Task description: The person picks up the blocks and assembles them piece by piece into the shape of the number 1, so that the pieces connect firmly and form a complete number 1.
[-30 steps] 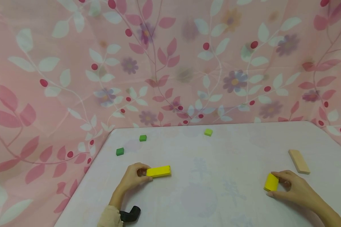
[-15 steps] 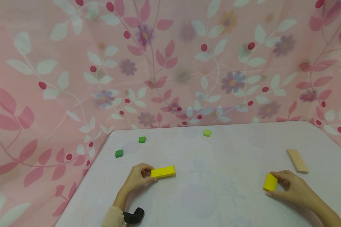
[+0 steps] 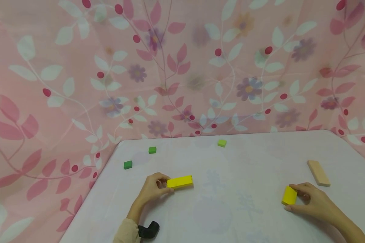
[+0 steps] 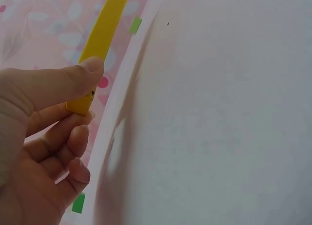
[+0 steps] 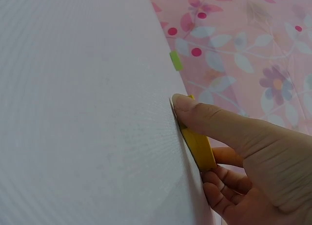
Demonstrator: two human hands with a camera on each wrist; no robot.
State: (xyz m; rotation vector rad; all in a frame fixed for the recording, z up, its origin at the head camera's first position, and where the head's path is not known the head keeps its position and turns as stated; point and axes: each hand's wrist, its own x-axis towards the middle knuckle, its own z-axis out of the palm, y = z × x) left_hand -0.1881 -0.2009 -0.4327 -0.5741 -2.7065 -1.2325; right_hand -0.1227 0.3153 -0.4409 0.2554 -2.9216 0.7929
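In the left hand [image 3: 153,189], the long yellow block [image 4: 103,32] is partly hidden.

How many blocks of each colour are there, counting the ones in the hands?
Yellow: 2, the long yellow block in the left hand and the short yellow block in the right hand
Dark green: 2, the nearer green block and the farther green block
Light green: 1, the lime block
Bare wood: 1, the flat wooden block
Total: 6
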